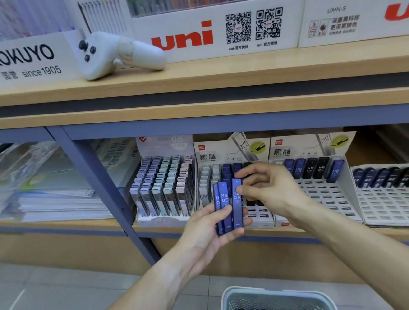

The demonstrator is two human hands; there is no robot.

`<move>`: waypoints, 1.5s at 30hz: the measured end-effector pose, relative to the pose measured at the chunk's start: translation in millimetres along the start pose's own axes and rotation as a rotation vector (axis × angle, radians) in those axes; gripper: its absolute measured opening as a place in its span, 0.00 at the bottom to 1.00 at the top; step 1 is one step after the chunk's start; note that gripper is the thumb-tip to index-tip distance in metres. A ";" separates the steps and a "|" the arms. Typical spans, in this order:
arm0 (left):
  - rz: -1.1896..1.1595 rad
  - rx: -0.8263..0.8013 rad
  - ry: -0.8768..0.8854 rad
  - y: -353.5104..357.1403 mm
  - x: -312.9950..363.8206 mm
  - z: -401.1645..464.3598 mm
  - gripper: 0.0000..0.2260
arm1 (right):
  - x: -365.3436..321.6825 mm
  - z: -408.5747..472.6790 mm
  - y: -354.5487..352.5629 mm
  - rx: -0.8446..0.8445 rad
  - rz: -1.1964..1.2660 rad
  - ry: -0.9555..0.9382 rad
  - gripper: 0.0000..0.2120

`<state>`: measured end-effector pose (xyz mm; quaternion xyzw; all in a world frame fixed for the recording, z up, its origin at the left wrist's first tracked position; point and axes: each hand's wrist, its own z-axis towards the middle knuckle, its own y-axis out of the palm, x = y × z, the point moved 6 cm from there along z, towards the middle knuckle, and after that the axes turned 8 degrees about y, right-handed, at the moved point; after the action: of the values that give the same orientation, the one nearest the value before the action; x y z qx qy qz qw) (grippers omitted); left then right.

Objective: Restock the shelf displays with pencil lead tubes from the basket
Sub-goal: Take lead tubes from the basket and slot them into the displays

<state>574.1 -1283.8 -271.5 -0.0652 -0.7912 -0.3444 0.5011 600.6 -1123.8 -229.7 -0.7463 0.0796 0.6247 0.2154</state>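
Tubes (227, 206) stand fanned in my left hand (205, 236); my right hand (265, 189) pinches the rightmost one, near the middle display (233, 152). I should lift it clear, keep it upright, and seat it in an empty slot. Basket (277, 301) waits below.

Translucent blue rectangular lead tubes (227, 206) carry white "HB 0.5" print. Beside them, the white perforated plastic display tray (325, 193) holds blue and black tubes; below, a pale grey lattice-walled basket (273, 299).
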 end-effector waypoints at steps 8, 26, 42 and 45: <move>0.054 0.283 0.058 -23.8 0.5 5.1 0.08 | -6.3 1.8 -9.8 0.273 -0.271 -0.198 0.10; 0.078 0.256 0.012 -28.1 -0.5 2.3 0.11 | -16.5 -4.9 9.7 0.388 -0.750 -0.536 0.08; 0.121 0.183 0.027 -22.7 -0.6 3.5 0.12 | 4.8 14.4 10.0 0.397 -1.025 -0.455 0.17; 0.114 0.178 0.048 -22.2 0.4 3.2 0.10 | -5.0 6.1 10.1 0.412 -0.933 -0.506 0.15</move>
<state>561.5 -1298.7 -282.7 -0.0572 -0.8016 -0.2451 0.5424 590.2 -1131.0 -227.8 -0.4723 -0.1923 0.5943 0.6219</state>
